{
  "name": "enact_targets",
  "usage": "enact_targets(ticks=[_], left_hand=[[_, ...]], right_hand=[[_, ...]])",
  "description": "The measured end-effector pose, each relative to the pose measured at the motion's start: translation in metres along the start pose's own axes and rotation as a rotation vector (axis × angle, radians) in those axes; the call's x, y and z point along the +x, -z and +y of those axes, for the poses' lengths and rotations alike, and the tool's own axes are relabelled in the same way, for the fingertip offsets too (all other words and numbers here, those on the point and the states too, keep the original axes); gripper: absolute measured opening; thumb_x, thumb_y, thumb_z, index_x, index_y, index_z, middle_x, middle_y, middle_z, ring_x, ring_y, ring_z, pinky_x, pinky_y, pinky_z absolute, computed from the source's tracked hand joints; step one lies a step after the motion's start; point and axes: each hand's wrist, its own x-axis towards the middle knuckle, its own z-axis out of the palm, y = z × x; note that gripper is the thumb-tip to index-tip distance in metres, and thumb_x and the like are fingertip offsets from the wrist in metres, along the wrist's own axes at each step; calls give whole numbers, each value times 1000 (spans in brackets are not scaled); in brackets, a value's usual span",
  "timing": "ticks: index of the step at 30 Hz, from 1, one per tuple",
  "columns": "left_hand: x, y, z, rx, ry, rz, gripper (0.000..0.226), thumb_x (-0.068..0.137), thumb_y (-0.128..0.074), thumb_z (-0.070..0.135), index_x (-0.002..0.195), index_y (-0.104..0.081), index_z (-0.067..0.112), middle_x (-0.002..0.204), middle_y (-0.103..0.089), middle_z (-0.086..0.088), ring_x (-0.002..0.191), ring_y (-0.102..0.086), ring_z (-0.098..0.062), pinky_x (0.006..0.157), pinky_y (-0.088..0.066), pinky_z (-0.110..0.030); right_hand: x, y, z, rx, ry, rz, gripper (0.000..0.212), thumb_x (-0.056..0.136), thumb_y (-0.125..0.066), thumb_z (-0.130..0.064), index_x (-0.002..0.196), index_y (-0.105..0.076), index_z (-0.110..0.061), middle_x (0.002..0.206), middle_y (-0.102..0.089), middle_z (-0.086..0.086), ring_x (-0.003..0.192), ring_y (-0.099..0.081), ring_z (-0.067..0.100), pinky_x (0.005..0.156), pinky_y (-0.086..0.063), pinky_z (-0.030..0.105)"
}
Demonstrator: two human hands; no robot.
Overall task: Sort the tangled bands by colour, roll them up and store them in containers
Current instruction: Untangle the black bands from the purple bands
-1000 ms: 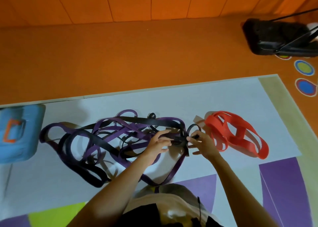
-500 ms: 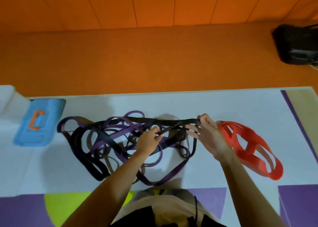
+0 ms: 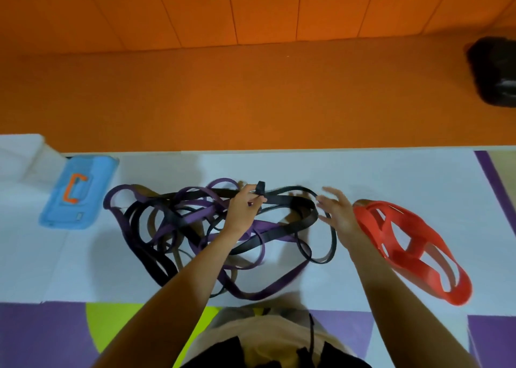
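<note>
A tangle of purple bands [image 3: 195, 217] and black bands [image 3: 290, 222] lies on the white mat [image 3: 391, 178] in front of me. My left hand [image 3: 243, 208] pinches a black band at the top of the pile, its end sticking up by my fingers. To the right of the tangle my right hand [image 3: 336, 211] hovers with fingers spread and holds nothing. Red bands [image 3: 413, 250] lie apart in their own heap further right, partly behind my right wrist.
A blue case [image 3: 78, 191] with an orange mark lies at the mat's left edge. A white object [image 3: 19, 155] sits at the far left. A black bag [image 3: 494, 71] rests on the orange floor [image 3: 251, 102] at the right. Coloured mat panels lie near me.
My right hand has let go of the black band and spread open. My left hand has moved up and right with the band's end. The view has shifted left.
</note>
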Motion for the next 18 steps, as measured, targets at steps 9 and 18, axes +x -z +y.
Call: enact_targets(ticks=[9, 18], left_hand=[[-6, 19, -14, -5, 43, 111, 29, 106, -61, 9, 134, -63, 9, 121, -75, 8, 103, -69, 9, 89, -49, -8], [28, 53, 15, 127, -17, 150, 31, 104, -60, 13, 135, -62, 19, 135, -66, 2, 117, -61, -7, 94, -47, -21]], right_hand=[[15, -25, 36, -410, -89, 242, 35, 98, -70, -12, 128, -57, 1, 118, -68, 29, 110, -67, 45, 96, -56, 58], [-2, -15, 27, -169, -220, -41, 27, 99, -64, -15, 124, -67, -5, 103, -71, 22, 91, -71, 35, 69, -61, 36]])
